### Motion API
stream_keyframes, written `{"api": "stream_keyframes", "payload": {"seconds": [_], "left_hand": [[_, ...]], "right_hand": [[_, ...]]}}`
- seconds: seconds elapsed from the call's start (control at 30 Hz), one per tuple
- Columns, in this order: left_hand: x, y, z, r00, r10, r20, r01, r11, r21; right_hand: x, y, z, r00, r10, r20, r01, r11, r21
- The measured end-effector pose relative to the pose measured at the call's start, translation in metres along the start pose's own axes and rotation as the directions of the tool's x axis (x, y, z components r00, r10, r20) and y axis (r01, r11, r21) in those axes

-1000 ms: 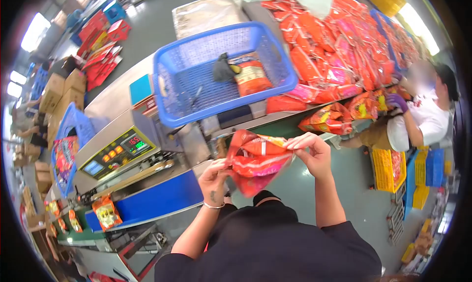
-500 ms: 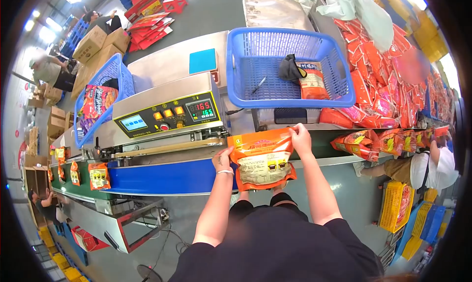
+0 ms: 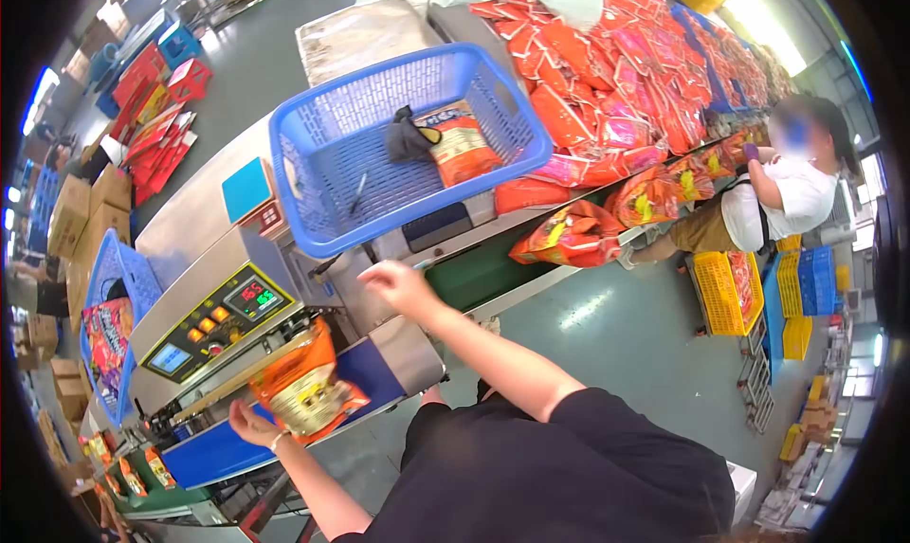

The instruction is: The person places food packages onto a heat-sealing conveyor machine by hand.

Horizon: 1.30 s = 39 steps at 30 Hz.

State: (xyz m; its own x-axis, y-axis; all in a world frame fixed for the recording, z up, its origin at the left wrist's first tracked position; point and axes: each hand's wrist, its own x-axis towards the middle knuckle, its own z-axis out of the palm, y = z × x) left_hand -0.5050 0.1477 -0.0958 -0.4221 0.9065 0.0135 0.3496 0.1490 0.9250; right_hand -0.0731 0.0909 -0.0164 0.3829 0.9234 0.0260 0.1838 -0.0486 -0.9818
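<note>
An orange food pouch (image 3: 308, 387) with a pale printed panel hangs upright at the sealing machine (image 3: 223, 320), its top edge at the sealing slot and its bottom over the blue conveyor belt (image 3: 213, 453). My left hand (image 3: 254, 425) is beside the pouch's left edge, fingers loosely apart; whether it touches the pouch is hard to tell. My right hand (image 3: 398, 287) is off the pouch, up and to its right, above the machine's metal end. Its fingers are slightly bent and apart, with nothing in them.
A blue basket (image 3: 332, 230) behind the machine holds a pouch, a dark cloth item and a pen. Filled pouches (image 3: 569, 235) stand along the green belt (image 3: 483, 273) at right, near a co-worker (image 3: 791, 197). Red packets (image 3: 616, 69) are heaped behind; sealed pouches (image 3: 158, 467) stand at left.
The pouch has gone from between both hands to the sealing slot. My right hand has let go and moved away; my left hand has loosened beside it. The view has turned right.
</note>
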Motion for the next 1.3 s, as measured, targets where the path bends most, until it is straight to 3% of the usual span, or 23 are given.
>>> {"api": "stream_keyframes", "payload": {"seconds": [0.07,0.1,0.13,0.17,0.2,0.23,0.27,0.3,0.37,0.4,0.43,0.5,0.57,0.63,0.67,0.7,0.77,0.83,0.87,0.93,1.1,1.17,1.3], "left_hand": [[-0.062,0.117,0.065,0.947,0.299,-0.118,-0.313,0.941,-0.129],[-0.104,0.152,0.106,0.956,0.287,0.065,-0.240,0.889,-0.391],[-0.147,0.197,0.141,0.921,0.173,0.349,-0.066,0.952,-0.297],[-0.179,0.210,0.177,0.803,0.307,0.511,-0.213,0.948,-0.236],[-0.215,0.222,0.212,0.644,0.388,0.659,-0.105,0.899,-0.426],[-0.248,0.225,0.252,0.484,0.387,0.785,-0.111,0.917,-0.383],[-0.273,0.232,0.278,0.364,0.463,0.808,-0.254,0.884,-0.392],[-0.294,0.224,0.306,0.271,0.506,0.819,-0.402,0.832,-0.382],[-0.312,0.213,0.343,0.216,0.513,0.831,-0.438,0.811,-0.387],[-0.314,0.203,0.350,0.253,0.486,0.837,-0.423,0.833,-0.356],[-0.311,0.201,0.352,0.291,0.456,0.841,-0.408,0.854,-0.321],[-0.293,0.214,0.320,0.310,0.438,0.844,-0.203,0.898,-0.391],[-0.271,0.235,0.272,0.282,0.526,0.802,-0.227,0.849,-0.477],[-0.255,0.249,0.221,0.307,0.466,0.829,-0.031,0.876,-0.481],[-0.249,0.249,0.200,0.362,0.448,0.818,0.113,0.850,-0.515],[-0.240,0.246,0.182,0.389,0.437,0.811,0.094,0.857,-0.507],[-0.222,0.237,0.146,0.570,0.220,0.792,0.421,0.749,-0.512],[-0.199,0.217,0.126,0.722,-0.005,0.692,0.477,0.727,-0.493],[-0.186,0.204,0.121,0.744,-0.123,0.657,0.534,0.700,-0.474],[-0.163,0.168,0.124,0.745,-0.332,0.578,0.612,0.685,-0.395],[-0.124,0.085,0.173,0.686,-0.507,0.522,0.675,0.710,-0.198],[-0.115,0.082,0.169,0.691,-0.521,0.501,0.684,0.695,-0.221],[-0.084,0.060,0.141,0.704,-0.572,0.420,0.697,0.671,-0.253]], "right_hand": [[-0.020,-0.041,-0.090,0.946,-0.137,-0.294,0.093,0.983,-0.156],[-0.030,-0.034,-0.138,0.850,-0.329,-0.411,0.149,0.899,-0.411],[-0.050,-0.040,-0.185,0.813,-0.261,-0.520,0.010,0.900,-0.436],[-0.071,-0.027,-0.231,0.748,-0.137,-0.649,-0.082,0.952,-0.295],[-0.092,-0.007,-0.282,0.761,-0.225,-0.608,-0.212,0.800,-0.562],[-0.111,-0.009,-0.312,0.790,-0.143,-0.596,-0.381,0.646,-0.661],[-0.128,0.010,-0.340,0.830,0.000,-0.557,-0.440,0.614,-0.656],[-0.129,0.028,-0.344,0.830,-0.003,-0.558,-0.439,0.614,-0.656],[-0.129,0.046,-0.346,0.947,0.059,-0.317,-0.178,0.915,-0.361],[-0.130,0.047,-0.343,0.933,0.179,-0.312,-0.249,0.947,-0.201],[-0.130,0.040,-0.340,0.937,0.179,-0.301,-0.246,0.948,-0.202],[-0.130,0.018,-0.327,0.947,0.035,-0.320,-0.077,0.990,-0.120],[-0.129,-0.021,-0.309,0.962,-0.098,-0.255,0.103,0.995,0.008],[-0.121,-0.065,-0.284,0.968,-0.190,-0.165,0.208,0.973,0.103],[-0.112,-0.082,-0.267,0.959,-0.247,-0.137,0.271,0.941,0.201],[-0.102,-0.095,-0.247,0.954,-0.260,-0.148,0.291,0.921,0.259],[-0.083,-0.103,-0.209,0.989,-0.089,-0.116,0.116,0.960,0.254],[-0.056,-0.098,-0.169,0.991,0.033,-0.127,-0.034,0.999,-0.010],[-0.043,-0.079,-0.145,0.983,0.060,-0.176,-0.051,0.997,0.055],[-0.028,-0.031,-0.111,0.973,0.099,-0.211,-0.115,0.991,-0.065],[-0.019,0.043,-0.067,0.921,0.093,-0.379,-0.223,0.923,-0.315],[-0.013,0.055,-0.059,0.908,0.173,-0.382,-0.353,0.808,-0.472],[-0.002,0.059,-0.028,0.920,0.344,-0.188,-0.390,0.756,-0.526]]}}
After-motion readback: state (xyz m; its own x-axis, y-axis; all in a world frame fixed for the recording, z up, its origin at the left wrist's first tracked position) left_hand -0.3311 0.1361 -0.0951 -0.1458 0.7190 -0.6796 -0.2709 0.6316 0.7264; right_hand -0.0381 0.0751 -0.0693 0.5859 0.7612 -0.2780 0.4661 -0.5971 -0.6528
